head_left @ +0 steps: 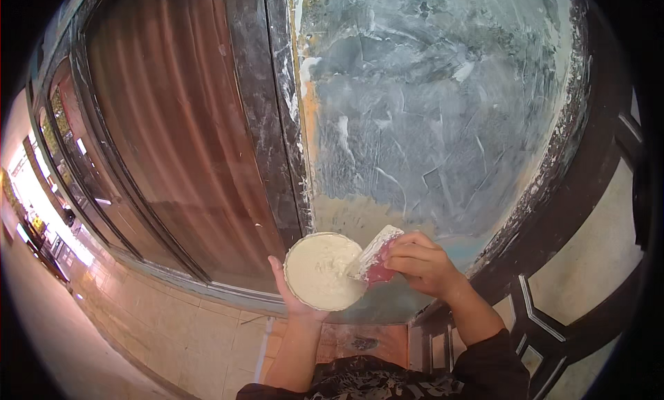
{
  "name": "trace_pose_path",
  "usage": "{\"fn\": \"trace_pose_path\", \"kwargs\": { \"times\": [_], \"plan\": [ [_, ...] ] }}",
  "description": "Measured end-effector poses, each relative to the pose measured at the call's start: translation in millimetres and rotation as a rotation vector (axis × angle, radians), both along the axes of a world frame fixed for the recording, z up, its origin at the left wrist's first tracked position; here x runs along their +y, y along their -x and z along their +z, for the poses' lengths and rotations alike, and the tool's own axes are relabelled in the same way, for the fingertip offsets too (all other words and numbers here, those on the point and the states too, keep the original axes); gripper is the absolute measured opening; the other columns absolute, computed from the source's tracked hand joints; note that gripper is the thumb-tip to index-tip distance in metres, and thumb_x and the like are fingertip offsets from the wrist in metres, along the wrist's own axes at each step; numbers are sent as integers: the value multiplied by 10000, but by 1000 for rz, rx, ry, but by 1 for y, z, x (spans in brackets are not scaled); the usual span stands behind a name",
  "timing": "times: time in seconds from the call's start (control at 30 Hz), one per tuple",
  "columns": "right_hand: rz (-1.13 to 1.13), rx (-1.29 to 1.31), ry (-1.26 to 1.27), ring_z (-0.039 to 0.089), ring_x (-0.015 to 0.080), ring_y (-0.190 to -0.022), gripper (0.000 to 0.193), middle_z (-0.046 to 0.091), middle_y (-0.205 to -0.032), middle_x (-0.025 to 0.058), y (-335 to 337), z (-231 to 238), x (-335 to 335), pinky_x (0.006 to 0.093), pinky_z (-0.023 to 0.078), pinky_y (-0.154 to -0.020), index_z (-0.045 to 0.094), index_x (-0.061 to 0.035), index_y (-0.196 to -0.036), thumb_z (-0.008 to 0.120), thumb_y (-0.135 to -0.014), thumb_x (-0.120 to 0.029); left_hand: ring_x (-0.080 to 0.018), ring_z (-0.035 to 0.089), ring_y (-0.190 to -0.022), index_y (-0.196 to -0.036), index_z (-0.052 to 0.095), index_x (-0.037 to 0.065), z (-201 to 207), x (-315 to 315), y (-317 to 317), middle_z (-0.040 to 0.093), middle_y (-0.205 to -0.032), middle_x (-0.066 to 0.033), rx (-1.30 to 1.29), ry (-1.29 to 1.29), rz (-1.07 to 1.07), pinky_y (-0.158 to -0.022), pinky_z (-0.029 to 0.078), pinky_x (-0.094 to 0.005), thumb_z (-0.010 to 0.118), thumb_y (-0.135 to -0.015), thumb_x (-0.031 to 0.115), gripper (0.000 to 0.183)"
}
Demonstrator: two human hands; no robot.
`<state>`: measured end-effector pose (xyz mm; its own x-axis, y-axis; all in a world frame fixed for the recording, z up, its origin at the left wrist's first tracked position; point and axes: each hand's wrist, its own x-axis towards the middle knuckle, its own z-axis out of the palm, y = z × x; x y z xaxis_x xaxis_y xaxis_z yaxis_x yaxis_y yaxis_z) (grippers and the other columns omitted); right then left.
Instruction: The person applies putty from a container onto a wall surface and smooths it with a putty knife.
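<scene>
My left hand [296, 303] supports a round tub [286, 267] from below, its thumb up along the tub's left side and the other fingers hidden beneath. Cream-coloured putty [319, 270] fills the tub, with a rough, stirred surface. In my right hand [427, 263] is a pinkish-red putty scraper [379, 260], gripped between thumb and fingers. Putty coats the scraper's face, and its lower edge meets the putty at the tub's right side. Behind the tub rises a wall panel [429, 123] smeared with grey and whitish patches; a beige patch [360, 213] lies low on it.
On the left stands a dark-framed window [256, 109] with a reddish-brown curtain [166, 116] behind its glass. A dark door with pale panels [588, 261] is at the right. Tiled floor [187, 331] spreads below left, and a reddish surface [363, 341] lies beneath the tub.
</scene>
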<state>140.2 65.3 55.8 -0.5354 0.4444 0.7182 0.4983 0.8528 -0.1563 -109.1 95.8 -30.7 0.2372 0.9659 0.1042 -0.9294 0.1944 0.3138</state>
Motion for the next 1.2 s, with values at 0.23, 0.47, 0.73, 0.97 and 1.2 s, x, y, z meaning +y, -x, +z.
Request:
{"fn": "trace_pose_path", "kwargs": {
  "times": [0.23,0.47,0.73,0.97,1.2],
  "plan": [
    [46,43,-27,649,299,-1057,397,711,-1077,55,13,-3,1,372,558,-897,733,-49,-1041,739,-678,111,-388,579,-1298,-1472,502,13,0,-2,0,554,-1474,-207,-64,-31,-56,-1083,488,-549,327,-968,817,966],
    [71,45,-43,650,310,-1072,377,707,-1091,63,20,-10,3,387,554,-916,735,-41,-1041,749,-690,94,-394,576,-1301,-1462,511,13,-1,-5,3,557,-1470,-212,-77,-49,-27,-1093,478,-548,324,-981,799,940],
    [129,91,-86,658,318,-1057,382,711,-1104,72,21,-16,1,410,563,-904,737,-35,-1038,761,-678,90,-402,588,-1286,-1451,522,1,-6,-5,4,567,-1455,-233,-100,-66,-45,-1090,485,-540,309,-989,791,940],
    [74,123,-76,667,312,-1034,383,725,-1076,68,10,-18,-4,396,567,-881,744,-51,-1024,755,-672,100,-404,601,-1275,-1438,547,12,-4,-7,-2,591,-1443,-210,-60,-51,-12,-1090,489,-539,345,-992,773,904],
    [-82,179,-136,679,302,-961,330,741,-1019,73,0,-13,-11,371,562,-834,740,-41,-975,732,-689,124,-411,587,-1291,-1461,526,25,-4,-10,-6,563,-1472,-212,-87,-36,-32,-1073,492,-584,345,-978,793,925]
  ]
}}
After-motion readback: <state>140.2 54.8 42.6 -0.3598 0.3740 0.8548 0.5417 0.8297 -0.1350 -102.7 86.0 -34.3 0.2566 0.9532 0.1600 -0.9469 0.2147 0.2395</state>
